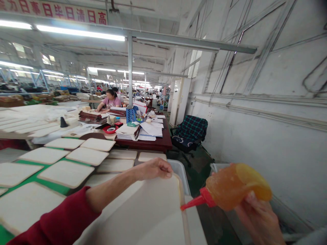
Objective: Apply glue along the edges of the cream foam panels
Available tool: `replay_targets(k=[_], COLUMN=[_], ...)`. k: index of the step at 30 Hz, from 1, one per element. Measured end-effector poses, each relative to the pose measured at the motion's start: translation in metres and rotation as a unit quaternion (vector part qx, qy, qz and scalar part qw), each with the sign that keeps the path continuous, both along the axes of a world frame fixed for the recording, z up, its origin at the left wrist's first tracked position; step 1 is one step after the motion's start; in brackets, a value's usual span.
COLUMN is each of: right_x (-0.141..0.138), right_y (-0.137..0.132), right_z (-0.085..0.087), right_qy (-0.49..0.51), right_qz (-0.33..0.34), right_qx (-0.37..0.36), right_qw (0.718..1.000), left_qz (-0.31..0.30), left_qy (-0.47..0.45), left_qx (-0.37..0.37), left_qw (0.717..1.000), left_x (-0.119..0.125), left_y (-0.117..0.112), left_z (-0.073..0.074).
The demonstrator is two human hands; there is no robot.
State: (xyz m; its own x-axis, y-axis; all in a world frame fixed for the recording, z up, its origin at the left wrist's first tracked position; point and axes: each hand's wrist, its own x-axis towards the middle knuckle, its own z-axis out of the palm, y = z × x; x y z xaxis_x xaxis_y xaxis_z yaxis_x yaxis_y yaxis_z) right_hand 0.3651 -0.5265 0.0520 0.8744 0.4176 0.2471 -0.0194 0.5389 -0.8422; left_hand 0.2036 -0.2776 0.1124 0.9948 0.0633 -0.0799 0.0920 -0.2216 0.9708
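Observation:
My left hand [159,168], in a dark red sleeve, pinches the far corner of a large off-white panel [145,211] with rounded corners. A yellowish band runs along the panel's right edge. In my right hand [258,214] is a squeeze bottle [235,187] of amber liquid, lying on its side with its red nozzle pointing left. The nozzle tip meets the band on the panel's right edge. My right fingers wrap the bottle from below and are partly hidden behind it. Another pale sheet shows beneath the panel at the right.
Several pale panels [66,173] lie spread on a green surface at the left. A white plastic bin [180,170] stands behind the panel. Further back are a cluttered desk [166,137], an office chair [190,134] and a seated person [113,102]. A white wall [268,146] bounds the right.

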Motion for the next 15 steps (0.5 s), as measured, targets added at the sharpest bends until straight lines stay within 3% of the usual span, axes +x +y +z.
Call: replay_targets(k=[5,8,15], right_x=[-0.008,-0.008,0.002], right_y=[0.004,0.005,-0.004], right_z=[0.006,0.004,-0.012], right_qy=[0.0,-0.007,0.003], right_qz=[0.041,0.007,-0.007], right_qx=[0.019,0.031,0.029], right_qw=[0.999,0.999,1.0], left_qz=[0.009,0.013,0.041], left_qy=[0.001,0.006,0.014], left_qx=[0.003,0.01,-0.001], left_qw=[1.0,1.0,0.999], left_x=[0.001,0.001,0.0], left_y=[0.004,0.006,0.011], left_z=[-0.001,-0.002,-0.005])
